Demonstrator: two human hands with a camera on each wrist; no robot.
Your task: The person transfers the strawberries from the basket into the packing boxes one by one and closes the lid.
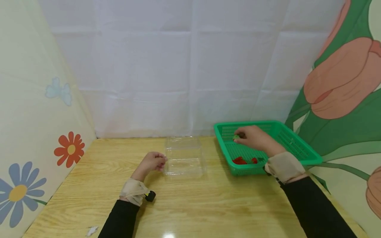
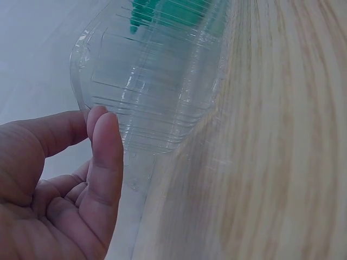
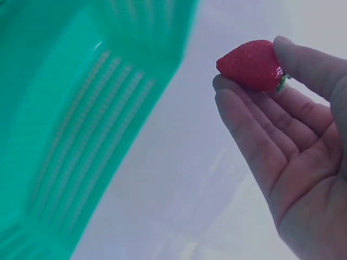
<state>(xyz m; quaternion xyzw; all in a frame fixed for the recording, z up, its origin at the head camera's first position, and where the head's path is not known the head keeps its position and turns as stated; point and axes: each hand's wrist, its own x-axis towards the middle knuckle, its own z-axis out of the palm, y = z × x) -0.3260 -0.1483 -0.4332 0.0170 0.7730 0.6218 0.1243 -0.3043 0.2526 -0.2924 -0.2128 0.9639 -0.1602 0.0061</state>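
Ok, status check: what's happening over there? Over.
Left hand pinching edge of clear container. Right hand holding strawberry near green basket. No obstruction visible between basket and container.

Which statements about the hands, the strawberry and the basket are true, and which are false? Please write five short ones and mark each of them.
1. The right hand holds a red strawberry. True.
2. The left hand pinches the basket's rim. False: it pinches the edge of a clear plastic container.
3. In the head view, the container is left of the green basket. True.
4. Nothing lies in the basket. False: red items lie in it.
5. Both sleeves are white. False: they are black.
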